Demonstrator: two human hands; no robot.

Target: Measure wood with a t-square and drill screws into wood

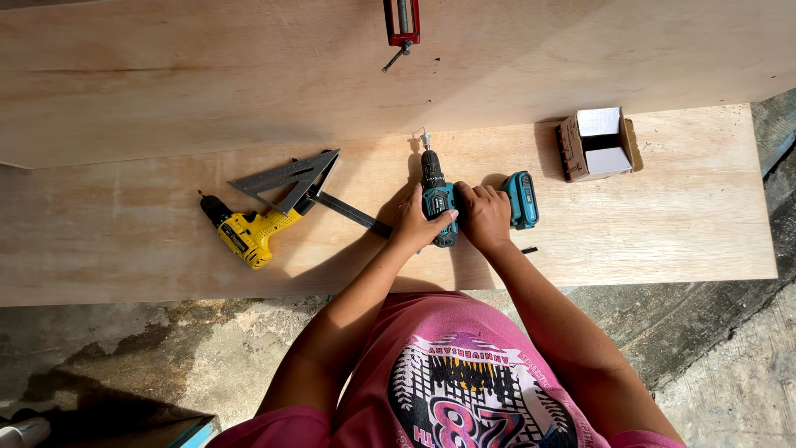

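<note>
Nearest the camera, a pink shirt [448, 373] with a printed front is filling the bottom of the view, and 2 bare forearms are reaching forward from it over a rough concrete floor [166, 348].

Just beyond, both hands are meeting on a teal cordless drill [437, 195] that is lying across a flat plywood sheet [663, 216]. The left hand [412, 222] is pressing against the left side of the drill body, its fingers curled and its thumb lying across the back of the tool. The right hand [485, 214] is clamped around the drill's handle, with the teal battery pack [522, 200] sticking out just to its right. The drill's nose is pointing away from the person, and a screw [425, 138] is sitting at its tip, right where the flat sheet is meeting an upright plywood panel [249, 75].

To the left of the hands, a grey metal triangular square [290, 178] is lying on the sheet, touching a yellow drill [245, 231]. Off to the right, well apart from the hands, an open cardboard box [599, 144] is resting against the upright panel.

Farthest away, a red clamp [401, 25] is hanging at the top edge of the panel.
</note>
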